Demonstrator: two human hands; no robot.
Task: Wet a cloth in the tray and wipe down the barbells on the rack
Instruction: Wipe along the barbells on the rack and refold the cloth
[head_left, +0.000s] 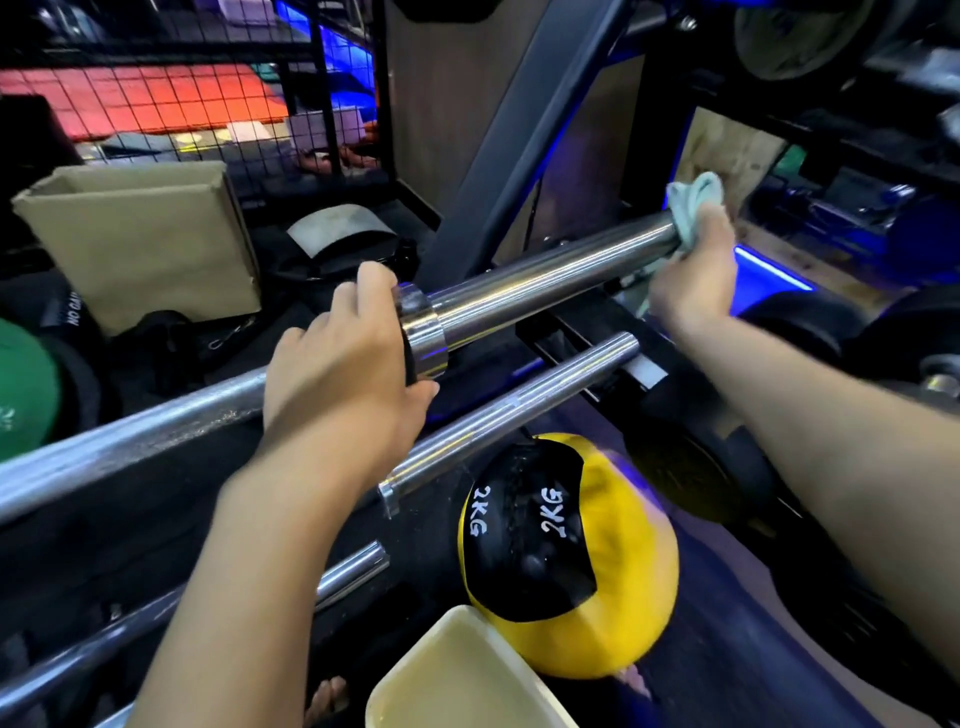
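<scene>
A chrome barbell (545, 275) runs from lower left to upper right across the rack. My left hand (348, 374) grips it at the collar where the thin shaft meets the thick sleeve. My right hand (696, 275) holds a pale green cloth (693, 208) wrapped around the far end of the sleeve. A second barbell (514, 405) lies just below the first, and a third barbell (343, 577) sits lower still. A cream tray (467, 675) holding liquid stands at the bottom centre.
A yellow and black 2KG medicine ball (566, 556) rests beside the tray. An open cardboard box (145, 239) stands at the left, with a green ball (26, 389) at the far left edge. Black weight plates (696, 467) and the dark rack upright (519, 140) are at the right.
</scene>
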